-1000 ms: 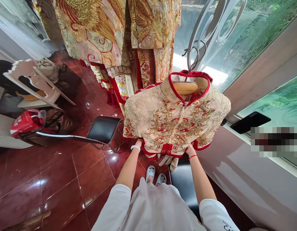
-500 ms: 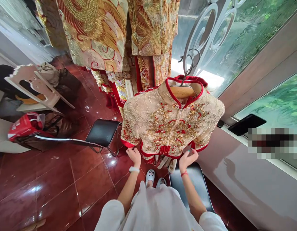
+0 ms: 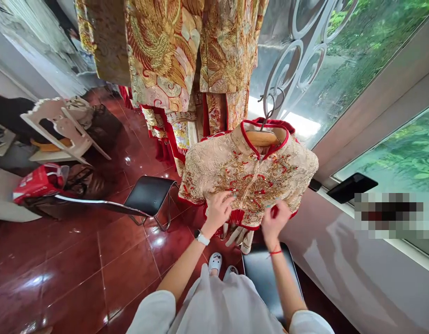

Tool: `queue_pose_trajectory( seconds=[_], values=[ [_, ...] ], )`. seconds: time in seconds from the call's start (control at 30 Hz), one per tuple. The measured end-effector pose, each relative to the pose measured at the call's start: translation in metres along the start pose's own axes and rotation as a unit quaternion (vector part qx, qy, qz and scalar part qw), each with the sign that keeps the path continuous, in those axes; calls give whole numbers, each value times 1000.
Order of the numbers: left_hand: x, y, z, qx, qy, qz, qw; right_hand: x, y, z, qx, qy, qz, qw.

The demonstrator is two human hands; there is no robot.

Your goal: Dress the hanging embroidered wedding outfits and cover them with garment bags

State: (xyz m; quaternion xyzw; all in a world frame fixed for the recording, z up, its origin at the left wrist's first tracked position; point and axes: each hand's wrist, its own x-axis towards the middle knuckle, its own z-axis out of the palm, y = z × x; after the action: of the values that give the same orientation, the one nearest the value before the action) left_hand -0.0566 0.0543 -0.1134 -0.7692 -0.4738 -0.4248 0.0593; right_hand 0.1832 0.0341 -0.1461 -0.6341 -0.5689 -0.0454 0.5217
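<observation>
A short cream jacket [image 3: 224, 164] with gold and red beading and red trim hangs from a wooden hanger [image 3: 265, 138]. The hanger's metal hook is caught on white scrolled ironwork [image 3: 283, 65]. My left hand [image 3: 219, 211], a white band at its wrist, is over the lower left of the jacket front, fingers bent and apart. On the other side, my right hand [image 3: 274, 221] is by the lower right front, loosely curled, with a gap between thumb and fingers where red trim shows. I cannot tell whether either hand's fingertips touch the cloth.
Long embroidered gold and red garments [image 3: 162, 55] hang behind. A black chair [image 3: 148, 195] stands left; another black seat [image 3: 266, 273] is below my right arm. A phone [image 3: 353, 186] lies on the window ledge. A red bag [image 3: 36, 181] and white chair [image 3: 57, 125] are far left.
Both hands have come up from below the hem to the jacket's lower front. The left also moved right; the right hand's fingers are more curled. The view has shifted slightly.
</observation>
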Motion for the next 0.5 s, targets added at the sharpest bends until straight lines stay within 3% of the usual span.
queue_pose_trajectory(
  seconds=[0.03, 0.07, 0.13, 0.2, 0.3, 0.37, 0.5],
  values=[
    [12, -7, -14, -11, 75, -23, 997, 31, 7, -14, 10, 93, 33, 995],
    [26, -17, -29, -13, 129, -51, 990, 64, 14, -26, 35, 127, 38, 991],
    [62, -39, -52, -35, 210, -121, 970, 123, 24, -40, 118, 66, 13, 991],
    [98, -60, -67, -105, 219, -141, 960, 164, 28, -43, 195, 11, 2, 981],
    [131, -72, -74, -178, 204, -126, 954, 185, 29, -37, 259, 39, 16, 965],
    [137, -68, -74, -173, 241, -135, 945, 188, 35, -38, 263, 50, 27, 963],
    [135, -54, -79, -133, 291, -149, 936, 209, 60, -57, 250, -94, 48, 962]
  ],
)
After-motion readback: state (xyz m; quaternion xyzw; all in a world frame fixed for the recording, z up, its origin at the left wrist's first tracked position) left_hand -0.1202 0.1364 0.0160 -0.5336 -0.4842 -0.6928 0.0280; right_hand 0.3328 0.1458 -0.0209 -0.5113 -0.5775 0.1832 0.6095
